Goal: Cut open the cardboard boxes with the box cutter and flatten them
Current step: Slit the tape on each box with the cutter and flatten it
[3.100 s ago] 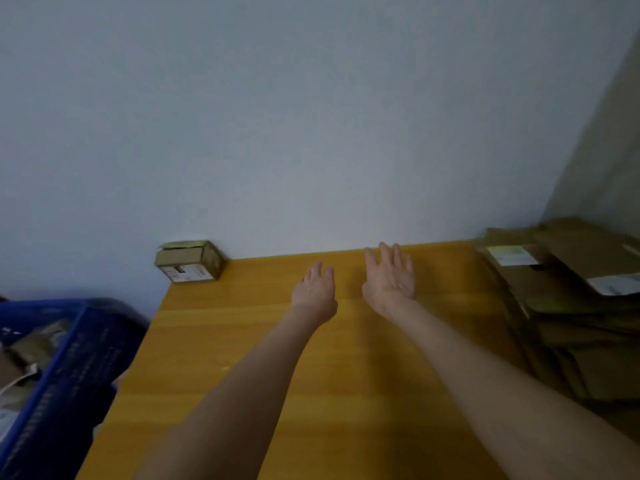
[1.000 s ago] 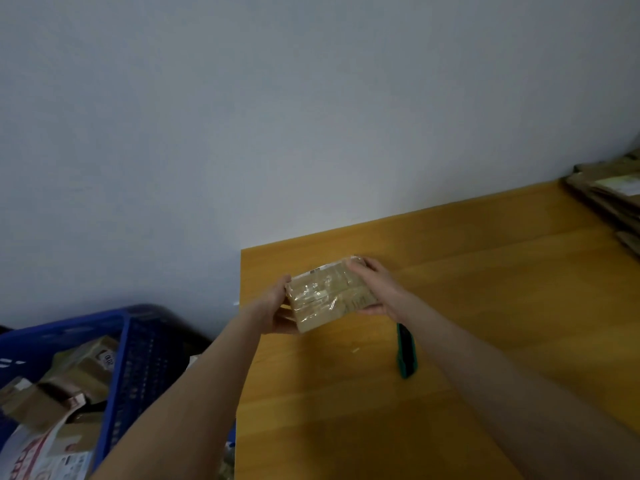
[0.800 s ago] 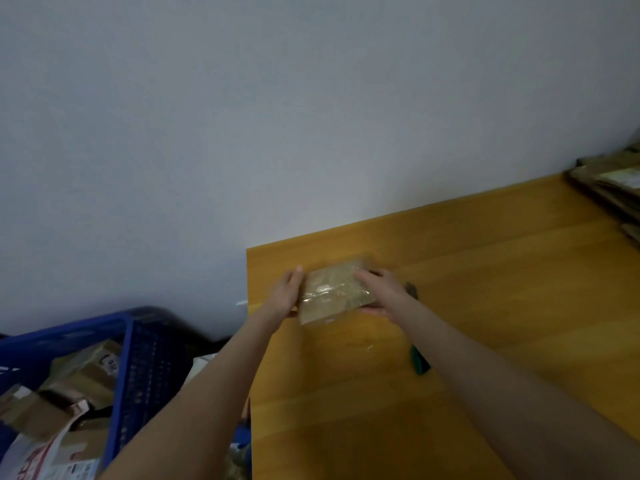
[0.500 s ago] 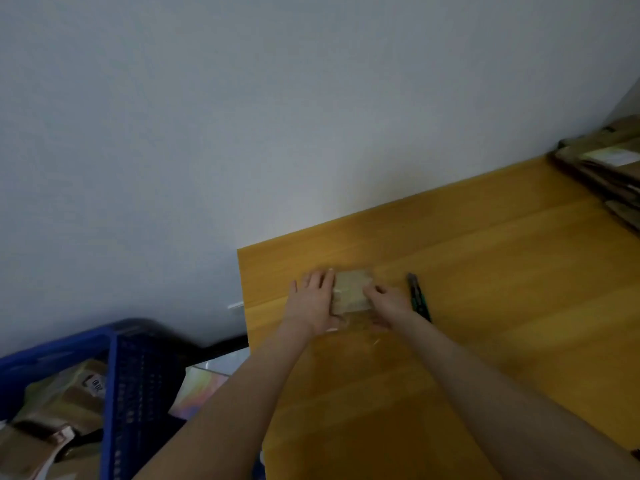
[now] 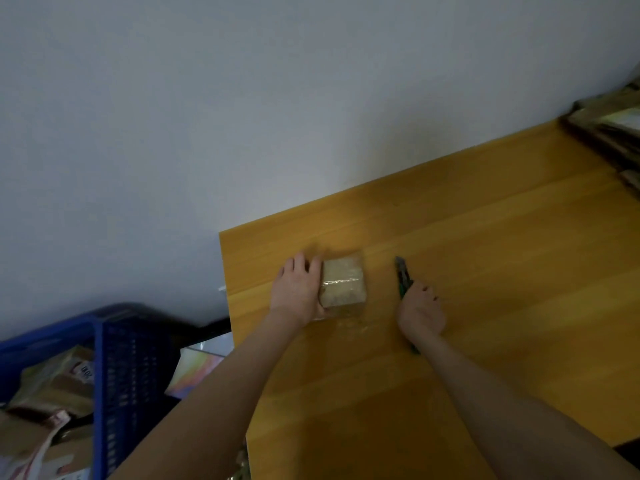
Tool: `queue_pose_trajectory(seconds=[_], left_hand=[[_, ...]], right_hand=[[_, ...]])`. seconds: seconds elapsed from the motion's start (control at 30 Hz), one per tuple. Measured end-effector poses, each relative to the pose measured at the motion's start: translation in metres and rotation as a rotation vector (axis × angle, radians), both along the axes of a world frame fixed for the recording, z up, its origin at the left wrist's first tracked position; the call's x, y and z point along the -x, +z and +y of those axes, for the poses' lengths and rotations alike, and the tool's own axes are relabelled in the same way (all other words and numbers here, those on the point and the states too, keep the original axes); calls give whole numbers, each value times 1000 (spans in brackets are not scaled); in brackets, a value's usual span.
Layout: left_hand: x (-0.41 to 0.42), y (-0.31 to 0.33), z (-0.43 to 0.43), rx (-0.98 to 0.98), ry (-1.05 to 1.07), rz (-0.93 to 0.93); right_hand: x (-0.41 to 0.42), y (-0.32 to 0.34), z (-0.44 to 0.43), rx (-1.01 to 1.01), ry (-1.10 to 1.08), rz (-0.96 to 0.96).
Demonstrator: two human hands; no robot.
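A small cardboard box [image 5: 343,282] wrapped in clear tape lies on the yellow wooden table [image 5: 485,271] near its far left corner. My left hand [image 5: 298,289] presses flat against the box's left side, thumb under its near edge. A green box cutter [image 5: 402,275] lies to the right of the box, blade end pointing away from me. My right hand [image 5: 420,310] covers the cutter's near end with fingers curled over the handle; how firm the grip is stays unclear.
A blue plastic crate [image 5: 114,358] full of cardboard boxes stands on the floor left of the table. A pile of flattened cardboard [image 5: 613,133] occupies the table's far right corner. A grey wall runs along the table's back edge.
The box came down from between both hands onto the table. My right hand left the box and moved right onto the box cutter. My left hand stayed against the box.
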State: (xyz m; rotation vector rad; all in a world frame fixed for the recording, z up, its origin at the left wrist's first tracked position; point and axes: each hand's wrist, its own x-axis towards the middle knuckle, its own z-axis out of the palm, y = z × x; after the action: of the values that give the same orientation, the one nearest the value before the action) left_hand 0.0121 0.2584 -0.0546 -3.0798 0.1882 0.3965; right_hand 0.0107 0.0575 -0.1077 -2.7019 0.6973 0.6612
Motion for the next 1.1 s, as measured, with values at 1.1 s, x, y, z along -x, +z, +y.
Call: queue_pose_trajectory(seconds=[1.1], left_hand=[[14,34,-11,38,106,182]], right_hand=[[36,92,-21,-293,403,-116]])
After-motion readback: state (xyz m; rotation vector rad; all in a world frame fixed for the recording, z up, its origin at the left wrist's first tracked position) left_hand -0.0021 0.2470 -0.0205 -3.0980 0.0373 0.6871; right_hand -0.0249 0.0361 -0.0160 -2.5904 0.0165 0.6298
